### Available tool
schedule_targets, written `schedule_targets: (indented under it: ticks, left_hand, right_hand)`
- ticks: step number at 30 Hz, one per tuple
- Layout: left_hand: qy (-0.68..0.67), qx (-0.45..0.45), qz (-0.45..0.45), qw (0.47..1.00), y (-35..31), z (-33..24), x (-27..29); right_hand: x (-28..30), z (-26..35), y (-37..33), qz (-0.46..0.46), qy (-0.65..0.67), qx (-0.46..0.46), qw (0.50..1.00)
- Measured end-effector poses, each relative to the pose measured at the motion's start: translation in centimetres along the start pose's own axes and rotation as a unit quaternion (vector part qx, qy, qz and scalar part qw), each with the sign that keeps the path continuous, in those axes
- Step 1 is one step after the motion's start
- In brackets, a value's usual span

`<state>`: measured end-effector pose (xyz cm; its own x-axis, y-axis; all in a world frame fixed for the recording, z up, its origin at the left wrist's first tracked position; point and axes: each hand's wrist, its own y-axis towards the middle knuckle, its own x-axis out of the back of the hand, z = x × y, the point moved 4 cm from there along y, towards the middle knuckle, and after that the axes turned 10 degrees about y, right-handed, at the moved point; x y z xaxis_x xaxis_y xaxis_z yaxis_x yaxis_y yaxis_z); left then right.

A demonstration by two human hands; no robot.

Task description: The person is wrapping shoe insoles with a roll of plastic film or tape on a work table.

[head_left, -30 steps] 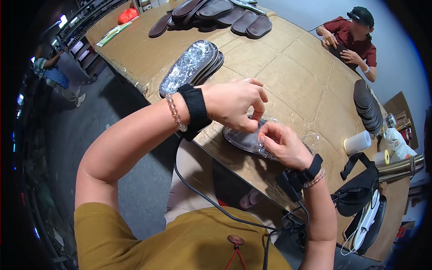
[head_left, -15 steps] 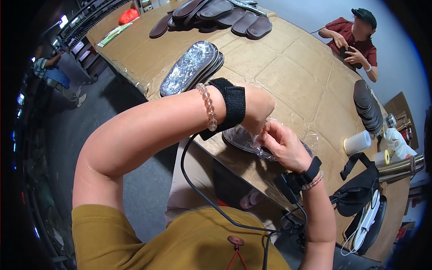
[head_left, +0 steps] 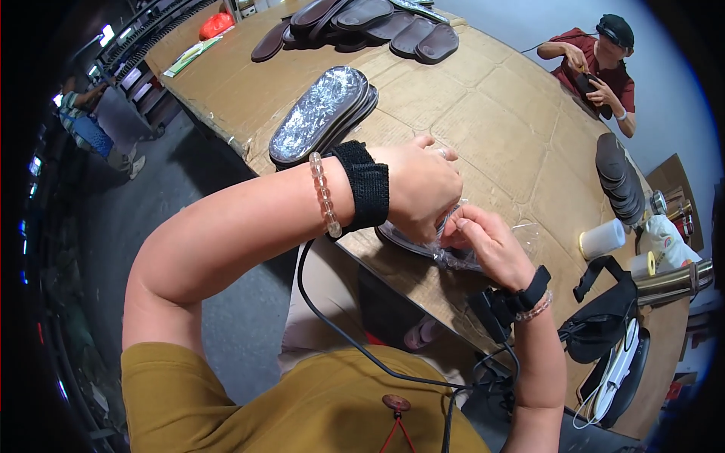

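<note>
At the near edge of the table, a dark shoe sole [head_left: 402, 240] lies partly inside clear plastic film [head_left: 461, 259]. My left hand [head_left: 421, 183] reaches over it from the left, its thumb and index finger closed on a gathered bit of the film, the other fingers bent loosely. My right hand [head_left: 495, 245] pinches the same film close beside it, fingertips almost touching those of the left. Both hands hide much of the sole. Beyond my left wrist rests a stack of dark soles [head_left: 323, 113], the top one wrapped in shiny clear film.
A heap of brown soles [head_left: 362, 19] covers the far left. On the right stand a fanned row of soles [head_left: 618, 177], a white roll [head_left: 602, 240], a black pouch [head_left: 602, 321] and a steel flask [head_left: 674, 281]. Another person [head_left: 600, 72] handles something dark. A black cable [head_left: 362, 349] crosses my lap.
My left hand has turned so that its back shows more, with its wrist shifted slightly left. My right hand has moved a little right and down, still pinching the film.
</note>
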<state>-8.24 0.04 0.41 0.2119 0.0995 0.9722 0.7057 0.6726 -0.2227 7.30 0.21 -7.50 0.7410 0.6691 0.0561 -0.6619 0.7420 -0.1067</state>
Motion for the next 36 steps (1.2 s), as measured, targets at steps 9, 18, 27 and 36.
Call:
schedule_targets:
  ticks: [9, 18, 27, 36]
  left_hand:
    - [-0.095, -0.044, -0.11, 0.988, -1.5, 1.2, -0.8]
    - [-0.135, -0.049, -0.116, 0.983, -2.3, 1.0, -1.8]
    - [-0.117, -0.081, -0.185, 0.972, -2.7, 0.7, -1.8]
    - [-0.112, -0.091, -0.217, 0.965, -2.7, 0.6, -2.0]
  right_hand:
    - [-1.4, 2.6, -0.8, 0.032, -0.139, 0.016, 0.99]
    - [-0.3, -0.5, 0.5, -0.017, -0.011, -0.025, 0.999]
    - [-0.5, -0.4, 1.4, 0.034, 0.086, -0.085, 0.992]
    - [-0.4, -1.2, 1.1, 0.032, 0.07, -0.083, 0.994]
